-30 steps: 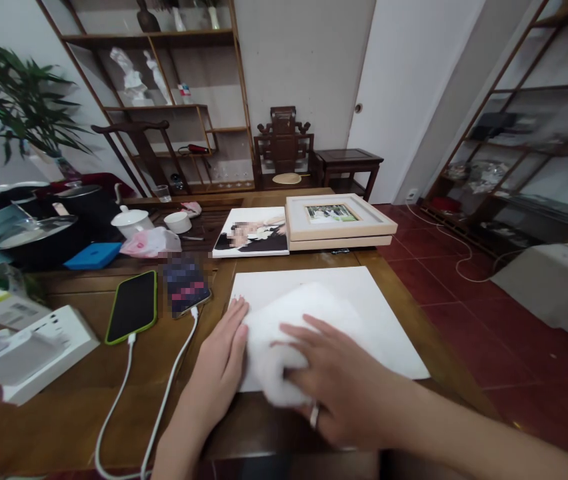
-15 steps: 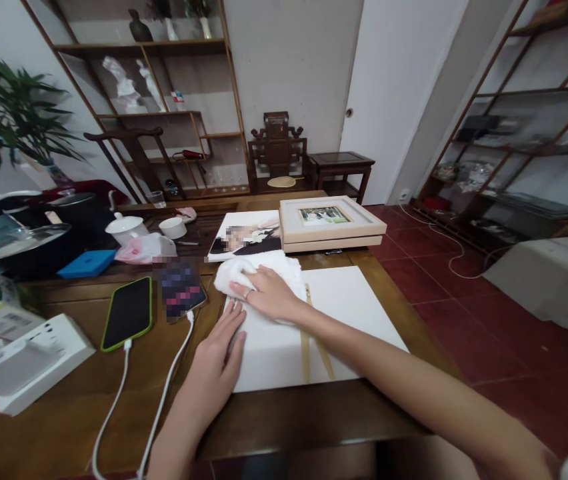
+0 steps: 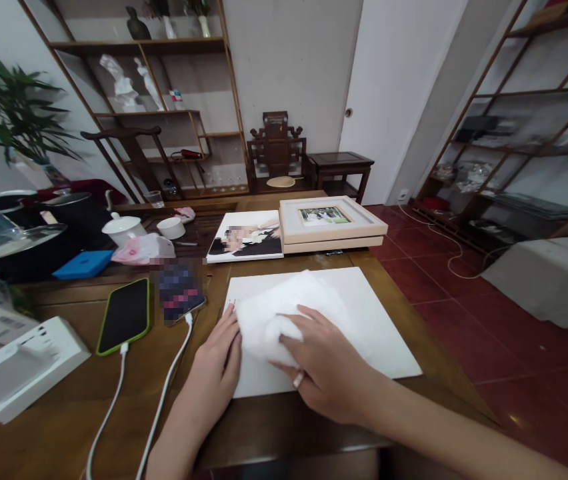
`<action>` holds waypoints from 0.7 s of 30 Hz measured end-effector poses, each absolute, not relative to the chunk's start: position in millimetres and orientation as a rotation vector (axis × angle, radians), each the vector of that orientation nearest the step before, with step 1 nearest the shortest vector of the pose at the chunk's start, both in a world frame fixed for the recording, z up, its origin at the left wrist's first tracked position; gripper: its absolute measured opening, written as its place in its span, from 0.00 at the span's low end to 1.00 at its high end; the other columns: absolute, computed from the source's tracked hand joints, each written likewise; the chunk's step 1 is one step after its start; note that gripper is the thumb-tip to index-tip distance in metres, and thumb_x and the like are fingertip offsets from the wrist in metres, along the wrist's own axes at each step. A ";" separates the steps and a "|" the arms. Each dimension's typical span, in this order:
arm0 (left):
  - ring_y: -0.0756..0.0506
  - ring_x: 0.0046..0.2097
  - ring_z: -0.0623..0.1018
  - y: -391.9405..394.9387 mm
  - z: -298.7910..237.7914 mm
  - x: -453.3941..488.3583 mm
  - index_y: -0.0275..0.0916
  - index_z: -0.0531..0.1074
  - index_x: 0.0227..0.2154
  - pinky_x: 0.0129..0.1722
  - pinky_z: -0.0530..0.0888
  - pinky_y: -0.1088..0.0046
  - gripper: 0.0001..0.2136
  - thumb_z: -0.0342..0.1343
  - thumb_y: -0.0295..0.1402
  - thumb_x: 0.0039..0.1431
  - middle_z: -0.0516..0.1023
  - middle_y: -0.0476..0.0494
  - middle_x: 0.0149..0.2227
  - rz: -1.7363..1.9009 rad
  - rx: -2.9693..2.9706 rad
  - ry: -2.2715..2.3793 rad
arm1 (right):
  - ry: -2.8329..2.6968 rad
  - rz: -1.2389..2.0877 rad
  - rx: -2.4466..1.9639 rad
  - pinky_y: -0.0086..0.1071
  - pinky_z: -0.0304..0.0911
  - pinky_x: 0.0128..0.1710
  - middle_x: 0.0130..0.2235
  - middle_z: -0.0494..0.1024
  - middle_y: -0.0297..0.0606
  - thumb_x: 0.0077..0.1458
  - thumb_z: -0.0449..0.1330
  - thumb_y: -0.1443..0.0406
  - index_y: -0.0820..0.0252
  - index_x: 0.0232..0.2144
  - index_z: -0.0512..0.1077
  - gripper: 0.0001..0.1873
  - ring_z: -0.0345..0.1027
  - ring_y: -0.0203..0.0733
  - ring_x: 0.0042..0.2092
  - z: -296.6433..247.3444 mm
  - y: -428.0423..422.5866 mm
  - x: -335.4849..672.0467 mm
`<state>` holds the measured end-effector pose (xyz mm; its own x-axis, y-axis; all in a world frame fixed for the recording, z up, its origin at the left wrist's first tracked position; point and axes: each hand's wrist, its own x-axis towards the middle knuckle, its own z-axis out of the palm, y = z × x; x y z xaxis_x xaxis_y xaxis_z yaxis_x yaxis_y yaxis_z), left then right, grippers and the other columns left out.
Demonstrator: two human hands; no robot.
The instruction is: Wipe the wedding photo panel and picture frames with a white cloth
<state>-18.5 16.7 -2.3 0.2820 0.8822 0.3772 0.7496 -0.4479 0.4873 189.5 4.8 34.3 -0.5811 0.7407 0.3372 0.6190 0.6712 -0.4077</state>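
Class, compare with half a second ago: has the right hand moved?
Yes: against the photo, the right hand has come rightward and toward the near edge of the table, bringing the cloth away from the photo.

Cloth (image 3: 274,303): was plain white
Board (image 3: 387,350): was white as well
Table (image 3: 264,430): was brown
Green-edged phone (image 3: 125,315): had a black screen
Small box (image 3: 84,265): was blue
Floor (image 3: 447,323): was dark red, crossed by paler tile lines

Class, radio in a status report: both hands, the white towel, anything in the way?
Right hand gripping bunched white towel. Left hand at left edge of white panel. Towel covers panel's middle. Green-cased phone off to left, not in the way.
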 end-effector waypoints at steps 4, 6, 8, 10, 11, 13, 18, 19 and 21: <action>0.41 0.62 0.63 16.7 -7.8 -19.2 0.31 0.69 0.51 0.60 0.61 0.59 0.18 0.43 0.32 0.62 0.67 0.34 0.58 0.893 2.309 1.568 | -2.340 0.305 -1.156 0.47 0.49 0.58 0.46 0.74 0.46 0.59 0.50 0.65 0.60 0.38 0.72 0.12 0.63 0.49 0.53 27.7 17.5 217.6; 0.41 0.61 0.63 16.7 -8.2 -19.2 0.31 0.69 0.51 0.60 0.61 0.59 0.18 0.43 0.32 0.62 0.67 0.33 0.58 0.884 2.321 1.572 | -2.253 0.392 -1.259 0.47 0.56 0.53 0.45 0.75 0.45 0.63 0.46 0.62 0.59 0.40 0.72 0.15 0.66 0.50 0.49 28.2 35.1 224.0; 0.42 0.61 0.63 16.9 -7.7 -19.3 0.30 0.68 0.51 0.60 0.61 0.59 0.18 0.43 0.32 0.62 0.68 0.33 0.58 0.877 2.347 1.576 | -2.187 0.435 -1.338 0.46 0.58 0.50 0.47 0.75 0.45 0.64 0.45 0.59 0.59 0.43 0.71 0.17 0.66 0.52 0.50 29.0 54.7 224.0; 0.42 0.61 0.63 17.3 -7.1 -19.6 0.29 0.68 0.50 0.60 0.62 0.59 0.18 0.42 0.32 0.63 0.68 0.32 0.57 0.869 2.372 1.578 | -2.160 0.397 -1.356 0.46 0.56 0.52 0.49 0.74 0.45 0.64 0.45 0.58 0.60 0.45 0.70 0.18 0.64 0.53 0.52 29.1 71.2 220.4; 0.42 0.61 0.63 17.5 -6.9 -19.9 0.29 0.68 0.50 0.60 0.62 0.58 0.18 0.42 0.32 0.63 0.68 0.31 0.57 0.866 2.381 1.578 | -2.163 0.365 -1.353 0.46 0.54 0.54 0.50 0.73 0.45 0.65 0.44 0.59 0.60 0.46 0.70 0.19 0.63 0.52 0.53 28.9 76.9 218.4; 0.42 0.61 0.63 18.1 -7.0 -20.5 0.28 0.68 0.50 0.60 0.62 0.58 0.18 0.41 0.31 0.63 0.68 0.31 0.57 0.860 2.391 1.578 | -2.204 0.295 -1.346 0.47 0.52 0.55 0.50 0.73 0.45 0.65 0.44 0.60 0.60 0.45 0.71 0.18 0.64 0.51 0.53 28.7 80.9 216.2; 0.42 0.61 0.64 18.9 -8.0 -20.9 0.29 0.68 0.50 0.60 0.62 0.59 0.18 0.41 0.32 0.63 0.68 0.31 0.57 0.868 2.393 1.570 | -2.430 0.118 -1.303 0.50 0.47 0.59 0.50 0.72 0.49 0.58 0.49 0.68 0.63 0.41 0.72 0.14 0.59 0.52 0.57 28.8 45.2 227.5; 0.42 0.61 0.63 18.5 -7.9 -20.5 0.29 0.68 0.50 0.60 0.62 0.60 0.18 0.41 0.32 0.63 0.68 0.31 0.57 0.867 2.386 1.572 | -2.462 0.096 -1.292 0.51 0.46 0.60 0.51 0.72 0.51 0.56 0.50 0.69 0.63 0.41 0.72 0.14 0.56 0.53 0.58 28.7 32.1 231.9; 0.42 0.62 0.63 17.0 -7.0 -19.2 0.29 0.67 0.51 0.60 0.61 0.59 0.19 0.41 0.34 0.64 0.67 0.32 0.58 0.846 2.364 1.596 | -2.518 0.063 -1.246 0.53 0.46 0.60 0.51 0.71 0.52 0.50 0.53 0.70 0.64 0.39 0.73 0.14 0.54 0.55 0.60 28.7 4.0 241.6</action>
<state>-19.2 17.0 -7.0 0.2679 0.8938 0.3596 0.7994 -0.4146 0.4349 241.6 4.0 28.7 -0.5632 0.7803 0.2720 0.7657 0.6165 -0.1834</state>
